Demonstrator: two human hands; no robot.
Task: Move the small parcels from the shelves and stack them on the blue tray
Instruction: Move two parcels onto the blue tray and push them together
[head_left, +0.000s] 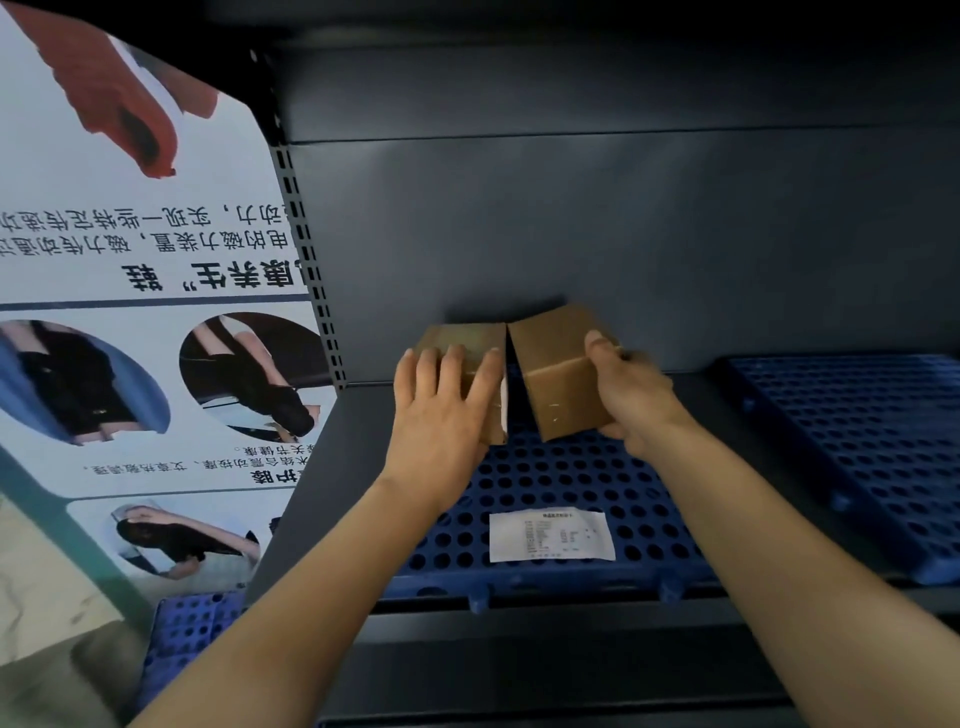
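Note:
Two small brown cardboard parcels stand side by side at the back of a blue perforated tray (561, 483) on a dark shelf. My left hand (441, 415) lies over the left parcel (467, 340), its fingers spread across the top and front. The right parcel (556, 364) is tilted, with its near end off the tray. My right hand (631, 395) grips it from the right side, thumb on top and fingers underneath. A white printed label (551, 535) lies flat on the tray in front of the parcels.
A second blue perforated tray (852, 441) sits on the shelf to the right. A slotted shelf upright (317, 291) and a large printed poster (145, 312) stand on the left. Another blue tray (187, 639) shows at the lower left.

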